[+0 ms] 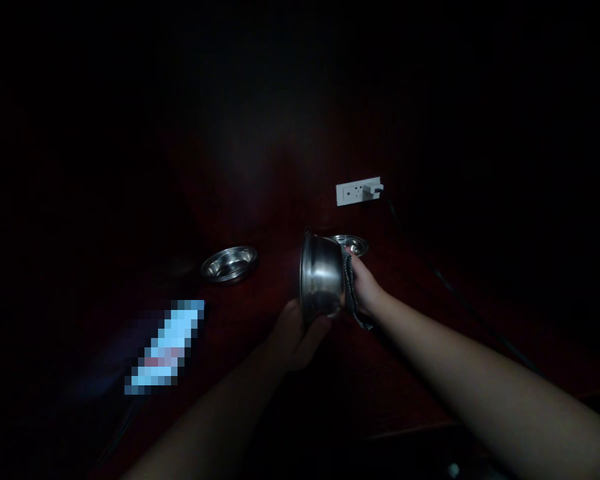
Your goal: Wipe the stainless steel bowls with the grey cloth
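A shiny metal bowl [323,277] is tipped on its side above the dark red table, its rim facing left. My left hand [300,337] grips the lower rim, thumb on the outside and the other fingers partly hidden behind the bowl. On the right, my right hand [364,283] presses a dark cloth [350,287] against the bowl's base. The cloth's lower end hangs below my palm. Behind the bowl lies a round metal dish [357,245], partly covered by the bowl and my right hand.
To the left stands another shallow metal dish [230,265]. A bright, pixelated screen [167,347] lies nearer on that side. On the back wall is a white socket panel [350,193] with a plugged-in charger [373,189]. A dark cable [460,300] crosses the right side.
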{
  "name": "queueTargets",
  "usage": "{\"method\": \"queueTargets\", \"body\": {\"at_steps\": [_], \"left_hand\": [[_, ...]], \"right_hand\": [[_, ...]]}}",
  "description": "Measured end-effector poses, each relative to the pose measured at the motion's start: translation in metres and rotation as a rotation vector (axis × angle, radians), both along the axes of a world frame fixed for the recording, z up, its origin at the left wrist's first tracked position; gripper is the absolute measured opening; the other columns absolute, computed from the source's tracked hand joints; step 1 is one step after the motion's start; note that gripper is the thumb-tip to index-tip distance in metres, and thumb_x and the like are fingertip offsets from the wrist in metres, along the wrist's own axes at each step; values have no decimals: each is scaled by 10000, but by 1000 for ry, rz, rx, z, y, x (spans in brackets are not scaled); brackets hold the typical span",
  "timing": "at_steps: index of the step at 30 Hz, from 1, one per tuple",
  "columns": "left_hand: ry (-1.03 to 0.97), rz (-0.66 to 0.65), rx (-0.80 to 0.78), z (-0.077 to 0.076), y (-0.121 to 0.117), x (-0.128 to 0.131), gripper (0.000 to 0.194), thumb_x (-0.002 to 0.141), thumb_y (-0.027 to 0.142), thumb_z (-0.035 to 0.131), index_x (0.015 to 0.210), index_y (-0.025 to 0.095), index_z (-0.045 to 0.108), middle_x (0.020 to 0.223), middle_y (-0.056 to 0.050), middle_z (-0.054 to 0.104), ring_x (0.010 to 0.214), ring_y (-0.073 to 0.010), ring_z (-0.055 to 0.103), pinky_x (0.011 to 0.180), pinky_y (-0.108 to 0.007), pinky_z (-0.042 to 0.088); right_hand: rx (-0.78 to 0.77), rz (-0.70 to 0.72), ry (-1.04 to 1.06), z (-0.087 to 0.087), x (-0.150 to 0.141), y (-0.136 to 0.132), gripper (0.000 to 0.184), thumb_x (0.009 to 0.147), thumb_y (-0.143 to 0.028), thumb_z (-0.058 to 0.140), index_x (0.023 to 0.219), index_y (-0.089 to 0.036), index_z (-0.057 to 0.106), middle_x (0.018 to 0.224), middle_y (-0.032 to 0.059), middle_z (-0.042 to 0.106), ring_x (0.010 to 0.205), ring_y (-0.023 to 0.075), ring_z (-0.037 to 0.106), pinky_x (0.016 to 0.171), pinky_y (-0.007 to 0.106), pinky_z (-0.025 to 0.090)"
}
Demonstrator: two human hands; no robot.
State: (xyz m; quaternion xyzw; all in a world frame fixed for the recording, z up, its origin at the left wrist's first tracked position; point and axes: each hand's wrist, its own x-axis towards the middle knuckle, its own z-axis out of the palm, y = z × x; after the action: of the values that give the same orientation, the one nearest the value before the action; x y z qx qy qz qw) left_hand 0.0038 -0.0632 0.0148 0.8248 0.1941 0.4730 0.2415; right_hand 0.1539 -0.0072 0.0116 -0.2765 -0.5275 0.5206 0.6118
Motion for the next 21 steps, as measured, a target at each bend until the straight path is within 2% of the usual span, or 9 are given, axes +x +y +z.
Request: {"method": "queueTargets", "body": {"at_steps": [3, 6, 9, 13, 16, 18, 21], "left_hand": [[-23, -17, -3, -2, 1, -1, 291, 875, 362, 423, 1032, 180, 587, 957, -75, 663, 889, -207, 618, 812, -340, 479], [-51, -24, 15, -5, 3, -3, 268, 869, 326, 444, 1061, 178, 561, 980, -78, 655, 885, -203, 617, 810, -342, 480], [-77, 48, 35, -7, 7, -5, 317, 835, 294, 506, 1125, 165, 501, 1053, -102, 624, 949, -217, 597, 849, -360, 467], [-183, 188, 55, -9, 16, -6, 528, 746, 297, 611, 1209, 161, 396, 1092, -113, 578, 986, -233, 573, 864, -373, 459], [-230, 283, -34, -10, 22, -4, 593, 684, 286, 661, 1200, 162, 395, 1000, -83, 589, 889, -216, 598, 780, -348, 488], [-276, 276, -144, -11, 25, -3, 587, 672, 259, 662, 1187, 174, 392, 935, -58, 596, 814, -189, 609, 710, -315, 499], [-347, 217, -287, -13, 28, -4, 461, 664, 250, 664, 1062, 179, 443, 849, -27, 593, 738, -155, 595, 652, -274, 487]], "right_hand": [[17, 26, -11, -1, -1, 0, 586, 812, -669, 326, 988, -200, 631, 851, 65, 708, 908, 253, 648, 851, 435, 496], [87, -87, -30, -7, 1, 5, 550, 825, -639, 349, 1037, -205, 612, 888, 59, 703, 923, 251, 638, 851, 440, 493], [164, -202, -50, -11, 5, 10, 488, 839, -599, 372, 1088, -233, 578, 981, 32, 684, 971, 238, 618, 889, 445, 472], [252, -300, -63, -3, 13, 11, 390, 828, -531, 465, 1066, -246, 584, 1102, 23, 642, 1055, 225, 573, 980, 427, 405], [356, -396, -141, 4, 20, 12, 401, 810, -501, 517, 1110, -238, 569, 1163, 42, 609, 1095, 229, 538, 1007, 437, 365], [424, -467, -210, 5, 24, 13, 433, 803, -495, 532, 1151, -238, 546, 1189, 56, 589, 1115, 235, 518, 1009, 454, 351], [499, -552, -326, 4, 27, 15, 465, 791, -497, 546, 1181, -246, 525, 1202, 70, 571, 1124, 251, 498, 1003, 482, 339]]}}
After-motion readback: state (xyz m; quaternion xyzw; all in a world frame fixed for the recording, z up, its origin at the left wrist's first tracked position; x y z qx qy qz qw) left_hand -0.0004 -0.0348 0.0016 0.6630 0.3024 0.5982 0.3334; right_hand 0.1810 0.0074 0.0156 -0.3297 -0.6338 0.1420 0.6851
